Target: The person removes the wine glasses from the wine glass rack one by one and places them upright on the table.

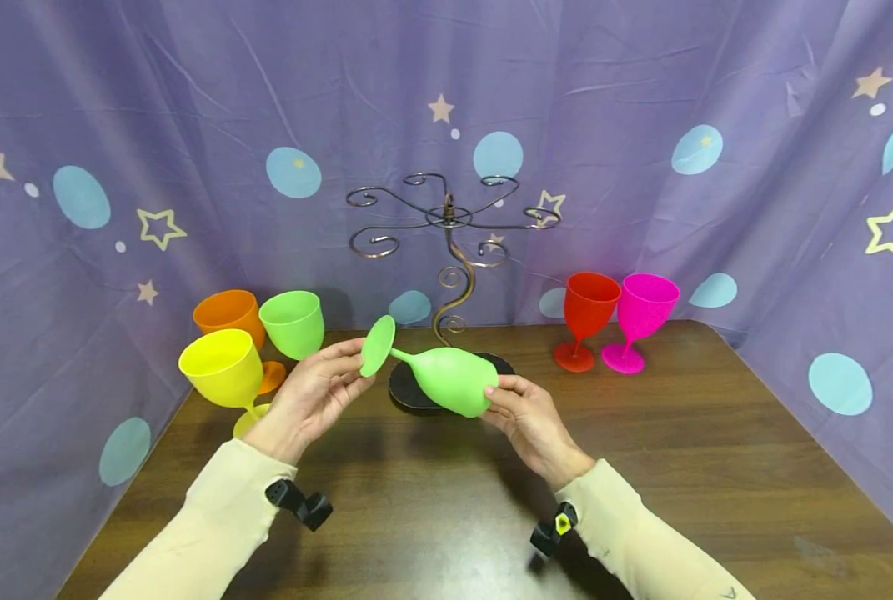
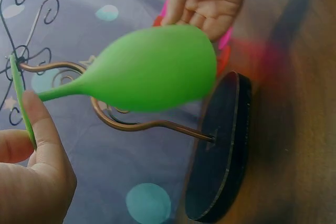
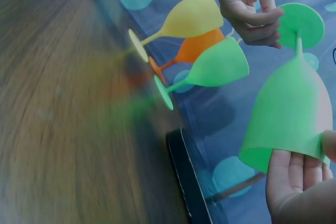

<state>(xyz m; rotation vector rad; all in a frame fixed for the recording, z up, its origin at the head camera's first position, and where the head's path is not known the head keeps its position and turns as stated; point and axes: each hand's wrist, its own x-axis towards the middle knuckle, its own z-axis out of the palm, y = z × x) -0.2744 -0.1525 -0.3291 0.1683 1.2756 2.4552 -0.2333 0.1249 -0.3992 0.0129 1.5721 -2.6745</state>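
A light green plastic goblet [image 1: 449, 379] is held tilted on its side above the table, in front of a metal glass rack. My left hand [image 1: 318, 396] pinches the edge of its round foot [image 1: 378, 346] between thumb and fingers. At the rim end, my right hand [image 1: 524, 425] grips the bowl. In the right wrist view, the right fingers [image 3: 297, 171] reach inside the bowl's mouth, with the thumb on the outside. The left wrist view shows the goblet's thin stem [image 2: 60, 93] between foot and bowl.
The rack [image 1: 449, 218] has several curled arms and a black base [image 1: 408, 393]. Orange [image 1: 224, 312], yellow [image 1: 224, 371] and green [image 1: 293, 327] goblets stand upright at the left, close to the left forearm. Red [image 1: 591, 302] and pink [image 1: 647, 307] goblets stand at the back right. A purple curtain [image 1: 386, 83] hangs behind.
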